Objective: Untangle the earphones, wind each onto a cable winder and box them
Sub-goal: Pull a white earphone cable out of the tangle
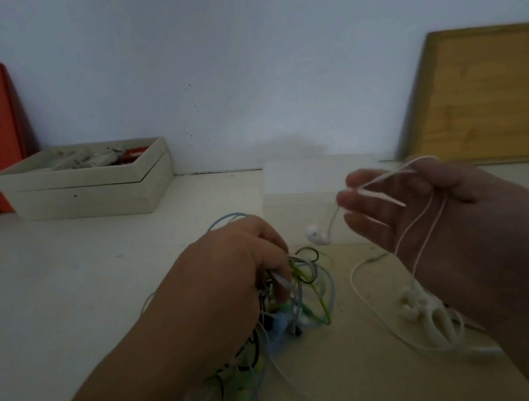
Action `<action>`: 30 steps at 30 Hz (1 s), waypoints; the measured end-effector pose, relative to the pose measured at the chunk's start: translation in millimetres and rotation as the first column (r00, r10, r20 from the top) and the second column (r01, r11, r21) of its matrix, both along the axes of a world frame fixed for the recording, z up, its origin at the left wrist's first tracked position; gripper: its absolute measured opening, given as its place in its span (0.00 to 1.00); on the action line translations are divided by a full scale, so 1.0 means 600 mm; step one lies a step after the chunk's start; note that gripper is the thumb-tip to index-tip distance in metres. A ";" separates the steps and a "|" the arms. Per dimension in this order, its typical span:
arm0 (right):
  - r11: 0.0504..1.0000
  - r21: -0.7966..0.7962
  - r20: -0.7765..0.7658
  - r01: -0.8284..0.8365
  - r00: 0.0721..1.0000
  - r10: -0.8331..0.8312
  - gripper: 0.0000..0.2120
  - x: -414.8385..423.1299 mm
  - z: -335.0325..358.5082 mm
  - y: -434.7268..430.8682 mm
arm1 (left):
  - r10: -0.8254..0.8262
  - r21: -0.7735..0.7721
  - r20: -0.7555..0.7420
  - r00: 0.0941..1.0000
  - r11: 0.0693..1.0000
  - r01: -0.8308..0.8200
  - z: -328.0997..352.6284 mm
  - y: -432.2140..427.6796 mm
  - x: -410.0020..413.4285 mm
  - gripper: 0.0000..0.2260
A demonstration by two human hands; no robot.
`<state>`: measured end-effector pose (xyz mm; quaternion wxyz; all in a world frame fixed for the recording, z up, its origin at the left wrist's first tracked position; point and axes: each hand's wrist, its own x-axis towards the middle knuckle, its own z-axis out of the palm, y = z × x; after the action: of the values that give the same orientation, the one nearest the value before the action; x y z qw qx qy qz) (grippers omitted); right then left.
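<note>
While the left hand (229,268) curls its fingers into the coloured earphone tangle (306,273), pinning it to the table (61,284), the right hand (452,233) is raised just right of it. Its fingers are straight, and the white earphone cable (409,229) draped over them runs down toward the near edge. Its earbud (317,235) sits between the hands. Blurred white lumps (416,311) below may be a winder. A clear box (304,176) stands beyond.

White table (61,284) bears tangled earphones (307,283), cream box (88,190), clear box (298,181).
</note>
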<state>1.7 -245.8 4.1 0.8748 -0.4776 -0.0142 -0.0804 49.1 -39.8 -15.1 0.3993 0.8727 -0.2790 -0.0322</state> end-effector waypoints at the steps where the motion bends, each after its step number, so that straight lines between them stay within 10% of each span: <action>1: 0.989 -0.132 -0.059 0.067 0.995 -0.075 0.13 0.003 -0.005 0.000 | 0.024 -0.025 -0.027 0.999 0.999 -0.025 0.003 -0.004 -0.002 0.05; 11: 0.794 -0.607 -0.162 -0.025 0.983 -0.092 0.10 -0.013 -0.009 -0.020 | 0.448 0.244 0.382 0.808 0.795 -0.556 0.030 0.056 0.021 0.17; 20: 0.811 -0.551 -0.200 -0.193 0.975 0.097 0.06 -0.031 0.012 -0.033 | 0.441 -0.292 0.261 0.859 0.884 -0.365 0.051 0.031 -0.012 0.15; 26: 0.777 -0.595 -0.146 -0.204 0.979 0.145 0.08 -0.038 0.014 -0.031 | -0.042 -0.108 -0.048 0.998 0.994 0.037 0.035 -0.090 -0.069 0.37; 30: 0.789 -0.584 -0.145 -0.193 0.981 0.132 0.05 -0.049 0.028 -0.066 | 0.052 -0.168 -0.127 0.991 0.983 -0.073 0.038 -0.104 -0.064 0.06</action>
<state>-27.4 -285.2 20.9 0.6840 -0.7280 -0.0373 0.0267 10.8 -102.4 7.5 0.4902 0.8398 -0.2280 -0.0487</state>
